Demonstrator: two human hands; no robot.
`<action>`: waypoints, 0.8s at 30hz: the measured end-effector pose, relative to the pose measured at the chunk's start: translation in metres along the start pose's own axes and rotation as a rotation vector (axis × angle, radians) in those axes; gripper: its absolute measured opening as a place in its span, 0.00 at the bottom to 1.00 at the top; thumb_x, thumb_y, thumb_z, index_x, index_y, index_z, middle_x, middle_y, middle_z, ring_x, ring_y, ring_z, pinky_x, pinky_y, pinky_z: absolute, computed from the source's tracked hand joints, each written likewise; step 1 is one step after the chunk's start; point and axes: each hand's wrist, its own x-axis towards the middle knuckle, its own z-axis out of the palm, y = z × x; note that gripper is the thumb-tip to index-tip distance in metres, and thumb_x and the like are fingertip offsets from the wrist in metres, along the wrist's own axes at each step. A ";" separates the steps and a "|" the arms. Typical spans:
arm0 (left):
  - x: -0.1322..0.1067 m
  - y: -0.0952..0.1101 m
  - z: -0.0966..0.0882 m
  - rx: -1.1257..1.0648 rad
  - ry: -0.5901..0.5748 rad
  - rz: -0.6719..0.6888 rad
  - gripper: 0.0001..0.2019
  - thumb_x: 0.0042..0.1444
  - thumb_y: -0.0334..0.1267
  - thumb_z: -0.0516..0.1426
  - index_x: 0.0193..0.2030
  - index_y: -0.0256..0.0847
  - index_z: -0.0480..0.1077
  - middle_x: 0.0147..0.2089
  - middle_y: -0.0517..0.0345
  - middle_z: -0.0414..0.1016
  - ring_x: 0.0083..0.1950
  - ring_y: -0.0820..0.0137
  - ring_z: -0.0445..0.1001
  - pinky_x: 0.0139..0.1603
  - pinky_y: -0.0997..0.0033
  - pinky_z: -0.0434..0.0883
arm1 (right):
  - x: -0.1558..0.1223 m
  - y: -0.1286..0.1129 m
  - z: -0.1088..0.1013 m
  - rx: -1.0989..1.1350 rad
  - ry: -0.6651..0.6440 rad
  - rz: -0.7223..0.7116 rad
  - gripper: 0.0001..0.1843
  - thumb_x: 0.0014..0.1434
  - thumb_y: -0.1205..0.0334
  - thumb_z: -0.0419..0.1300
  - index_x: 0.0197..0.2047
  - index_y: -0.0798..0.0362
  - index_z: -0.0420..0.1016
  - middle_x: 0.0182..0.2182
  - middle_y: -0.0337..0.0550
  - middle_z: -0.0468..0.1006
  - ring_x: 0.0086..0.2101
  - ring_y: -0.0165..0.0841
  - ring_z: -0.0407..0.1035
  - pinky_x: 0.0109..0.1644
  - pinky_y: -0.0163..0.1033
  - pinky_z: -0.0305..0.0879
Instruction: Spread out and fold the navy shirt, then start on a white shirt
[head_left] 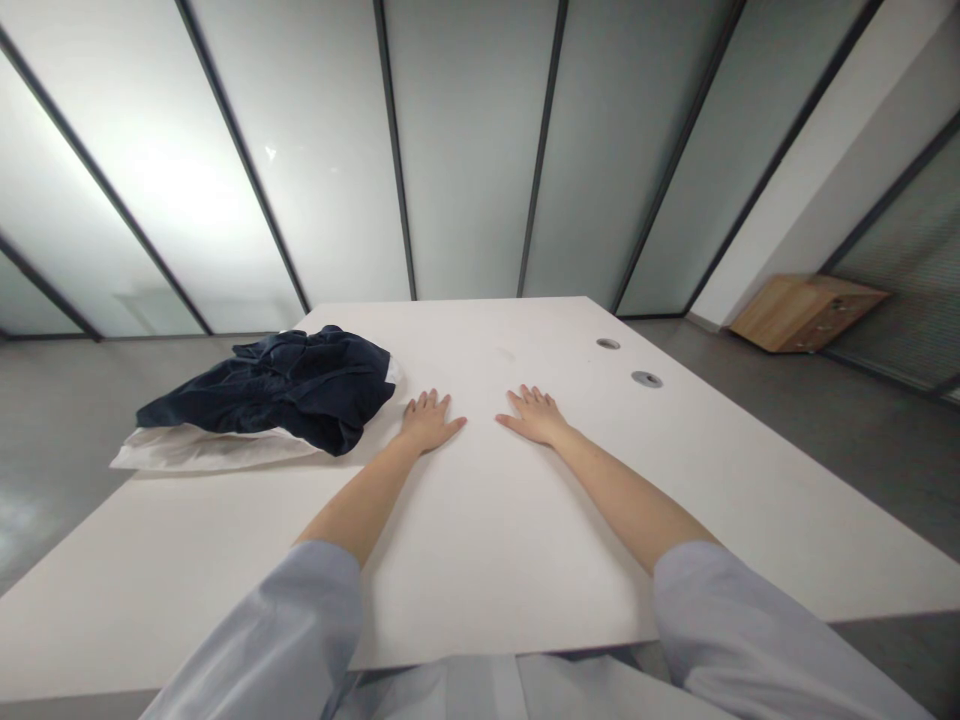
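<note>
Both palms rest flat on a white table [480,560], thumbs pointing toward each other with a gap between them. My left hand [430,421] has its fingers spread and holds nothing. Just to its left lies a crumpled dark navy garment [300,385], heaped up so that its kind cannot be made out. Beneath the garment a white cloth or bag [202,449] sticks out, its left end overhanging the table's edge. My right hand [535,415] is also spread out and empty, touching only the tabletop.
Two round cable grommets [646,379] are set into the table on the right. Frosted glass panels [472,150] with dark frames stand behind the table. A wooden drawer cabinet [806,312] is on the grey floor at the far right.
</note>
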 end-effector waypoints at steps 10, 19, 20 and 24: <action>-0.001 0.001 -0.002 -0.001 -0.007 -0.001 0.38 0.61 0.63 0.39 0.71 0.40 0.49 0.73 0.43 0.43 0.73 0.52 0.44 0.68 0.50 0.47 | -0.001 0.000 -0.002 0.017 0.006 0.001 0.43 0.61 0.31 0.39 0.69 0.51 0.51 0.69 0.55 0.46 0.67 0.51 0.41 0.66 0.55 0.38; 0.000 -0.001 0.000 0.000 0.022 0.006 0.33 0.63 0.58 0.39 0.70 0.42 0.51 0.73 0.44 0.46 0.72 0.54 0.46 0.68 0.51 0.48 | -0.001 0.002 -0.001 0.023 0.022 -0.010 0.41 0.61 0.33 0.40 0.68 0.50 0.54 0.69 0.54 0.48 0.66 0.50 0.42 0.66 0.55 0.39; 0.000 -0.001 0.000 0.001 0.024 0.006 0.33 0.63 0.58 0.39 0.70 0.42 0.51 0.73 0.43 0.46 0.72 0.54 0.46 0.68 0.51 0.48 | -0.001 0.002 -0.001 0.024 0.026 -0.011 0.41 0.61 0.33 0.40 0.68 0.50 0.55 0.69 0.54 0.48 0.66 0.50 0.43 0.66 0.55 0.39; -0.001 0.000 -0.002 0.011 0.017 0.001 0.33 0.63 0.58 0.40 0.69 0.41 0.52 0.73 0.42 0.47 0.72 0.54 0.46 0.68 0.52 0.48 | -0.002 0.001 -0.002 0.025 0.044 -0.021 0.40 0.61 0.34 0.42 0.67 0.51 0.57 0.68 0.56 0.51 0.65 0.51 0.45 0.65 0.55 0.42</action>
